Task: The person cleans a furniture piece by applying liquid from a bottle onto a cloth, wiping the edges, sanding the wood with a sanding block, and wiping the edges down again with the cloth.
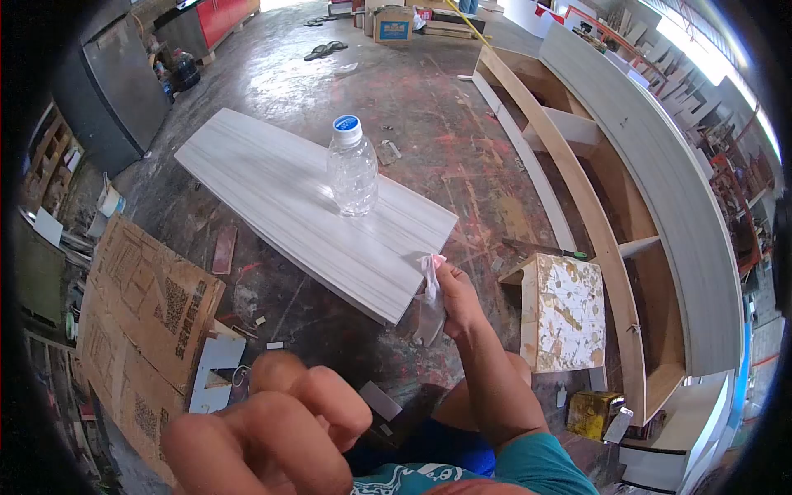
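My right hand is closed on a crumpled white rag with a bit of pink at its top; the rag hangs down by the board's near right end. The board is long and pale with a grey wood grain, lying flat just above the floor. On it stands a clear plastic bottle of clear liquid, upright under a blue and white cap. Close to the camera at the lower left, my left hand is raised with curled fingers. Whatever lies inside those fingers is hidden.
A long cabinet frame with compartments lies on the right. Near it are a paint-spotted stool, a saw with a green-ended handle and a yellow can. Flattened cardboard is at left. Scraps dot the floor.
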`<state>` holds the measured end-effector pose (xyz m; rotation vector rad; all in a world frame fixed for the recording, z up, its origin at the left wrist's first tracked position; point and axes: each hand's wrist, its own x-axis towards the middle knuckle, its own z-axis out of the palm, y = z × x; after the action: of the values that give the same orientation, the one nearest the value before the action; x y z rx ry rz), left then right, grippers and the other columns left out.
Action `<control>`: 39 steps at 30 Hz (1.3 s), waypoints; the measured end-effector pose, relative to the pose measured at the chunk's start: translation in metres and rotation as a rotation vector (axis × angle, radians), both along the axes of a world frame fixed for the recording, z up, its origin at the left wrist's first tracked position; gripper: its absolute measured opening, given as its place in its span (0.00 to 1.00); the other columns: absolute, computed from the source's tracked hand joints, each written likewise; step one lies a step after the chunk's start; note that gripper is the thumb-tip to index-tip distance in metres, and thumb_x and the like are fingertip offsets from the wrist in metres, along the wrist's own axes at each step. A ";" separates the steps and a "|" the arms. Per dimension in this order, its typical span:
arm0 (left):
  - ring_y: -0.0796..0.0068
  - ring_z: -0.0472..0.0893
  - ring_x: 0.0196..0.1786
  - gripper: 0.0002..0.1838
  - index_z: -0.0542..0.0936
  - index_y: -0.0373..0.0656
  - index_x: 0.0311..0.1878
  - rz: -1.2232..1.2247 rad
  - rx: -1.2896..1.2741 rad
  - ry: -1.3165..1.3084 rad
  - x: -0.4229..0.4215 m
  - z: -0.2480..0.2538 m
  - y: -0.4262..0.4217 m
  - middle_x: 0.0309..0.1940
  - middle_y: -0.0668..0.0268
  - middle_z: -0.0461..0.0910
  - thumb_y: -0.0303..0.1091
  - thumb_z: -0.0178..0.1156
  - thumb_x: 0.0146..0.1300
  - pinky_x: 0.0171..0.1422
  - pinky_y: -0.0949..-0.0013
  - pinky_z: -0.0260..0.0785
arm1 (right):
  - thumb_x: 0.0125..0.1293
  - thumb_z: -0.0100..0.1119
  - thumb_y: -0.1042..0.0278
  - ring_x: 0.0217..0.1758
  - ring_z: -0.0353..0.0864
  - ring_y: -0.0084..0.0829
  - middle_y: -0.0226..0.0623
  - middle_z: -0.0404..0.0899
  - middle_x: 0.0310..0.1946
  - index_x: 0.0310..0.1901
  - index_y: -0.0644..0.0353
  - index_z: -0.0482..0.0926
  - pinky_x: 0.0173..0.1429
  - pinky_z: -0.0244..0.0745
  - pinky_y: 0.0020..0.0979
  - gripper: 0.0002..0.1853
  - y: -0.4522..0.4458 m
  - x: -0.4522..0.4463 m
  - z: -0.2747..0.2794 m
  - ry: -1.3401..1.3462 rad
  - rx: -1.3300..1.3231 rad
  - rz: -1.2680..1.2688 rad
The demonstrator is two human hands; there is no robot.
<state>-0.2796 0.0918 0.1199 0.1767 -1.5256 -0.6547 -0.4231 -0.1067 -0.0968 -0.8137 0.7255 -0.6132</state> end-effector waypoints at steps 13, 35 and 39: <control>0.64 0.63 0.48 0.16 0.85 0.81 0.55 0.005 0.026 0.147 -0.012 -0.003 0.005 0.54 0.79 0.67 0.46 0.71 0.67 0.47 0.54 0.49 | 0.78 0.62 0.49 0.33 0.81 0.20 0.26 0.86 0.35 0.47 0.58 0.86 0.40 0.78 0.28 0.18 -0.002 -0.001 -0.007 -0.020 -0.007 0.005; 0.64 0.70 0.48 0.18 0.81 0.61 0.52 0.198 -0.177 0.286 -0.012 -0.022 -0.009 0.50 0.71 0.69 0.51 0.75 0.62 0.50 0.55 0.59 | 0.76 0.65 0.52 0.33 0.80 0.20 0.27 0.85 0.34 0.44 0.59 0.86 0.40 0.75 0.27 0.16 -0.025 -0.008 -0.003 0.015 -0.042 0.157; 0.68 0.71 0.57 0.44 0.70 0.50 0.67 0.849 -0.035 0.187 0.045 -0.064 -0.044 0.67 0.59 0.66 0.64 0.76 0.55 0.56 0.58 0.67 | 0.73 0.69 0.54 0.32 0.80 0.20 0.27 0.85 0.34 0.42 0.59 0.86 0.38 0.76 0.27 0.15 -0.017 -0.011 -0.016 0.046 -0.161 0.227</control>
<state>-0.2342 0.0479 0.0558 0.6712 -1.1319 0.0361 -0.4337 -0.1234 -0.1128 -1.0460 0.6202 -0.4524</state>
